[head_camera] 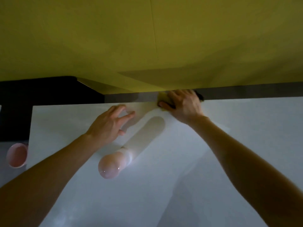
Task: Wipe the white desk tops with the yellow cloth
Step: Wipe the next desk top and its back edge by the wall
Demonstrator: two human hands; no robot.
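Hands spread across a white desk top (213, 161), seen from the head camera in dim light. The right hand (185, 105) reaches to the far edge of the desk, right of its middle, and holds the yellow cloth (162, 96) down there. Its thumb (165, 105) hooks round the near side of the cloth, and the fingers lie over the top, blurred. Only a small patch of the cloth shows, to the left of the hand, tight against the grey strip (246, 92) that runs along the foot of a yellow partition (147, 38).

The left hand (108, 126) holds nothing. Its fingers are straight and fanned apart, pointing toward the far edge, low over the surface. Whether the fingertips touch the desk cannot be told. The two hands are apart, with bare desk between them.

A pale bottle with a rounded pink end (113, 166) sits near the middle of the desk, just beside the left wrist and clear of both hands. Whether it stands or lies cannot be told. A pink cup (17, 154) sits beyond the desk's left edge, on a separate surface.
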